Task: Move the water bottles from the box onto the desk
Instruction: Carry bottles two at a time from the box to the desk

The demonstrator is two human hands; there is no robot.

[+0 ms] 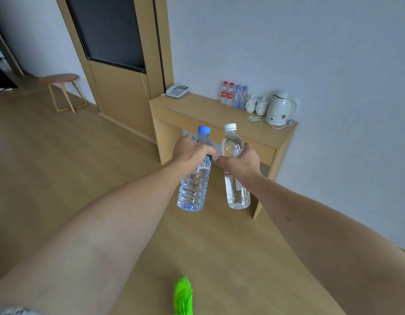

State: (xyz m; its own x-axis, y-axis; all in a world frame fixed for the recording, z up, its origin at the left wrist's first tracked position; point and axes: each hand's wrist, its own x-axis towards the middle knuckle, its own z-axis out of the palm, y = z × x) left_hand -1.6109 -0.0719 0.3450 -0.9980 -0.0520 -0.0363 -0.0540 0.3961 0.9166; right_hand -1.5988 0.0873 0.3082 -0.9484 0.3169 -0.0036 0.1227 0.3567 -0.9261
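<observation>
1. A green shoe (184, 296) is seen nearest, on the wood floor (60, 178).
2. Both bare forearms are stretched forward and slightly down, converging ahead of the body.
3. A blue-capped bottle (193, 185) is gripped by the left hand (190, 151), fingers curled round its shoulder just above the label; it is tilted, base nearer the camera.
4. A white-capped bottle (236, 178) is held by the right hand (241, 160), fingers wrapped round its upper body; it hangs nearly upright.
5. Both bottles are carried in the air, short of the bench (197, 108); the box is not in view.
6. Both look full, so they are judged moderately heavy, with thin walls that dent when squeezed and smooth plastic that may slip; the ribbed waist or shoulder is judged the safest hold.
7. On the bench, four bottles (234, 94) are already stood by the wall, beside two cups (257, 105), a kettle (280, 108) and a phone (178, 90).
</observation>
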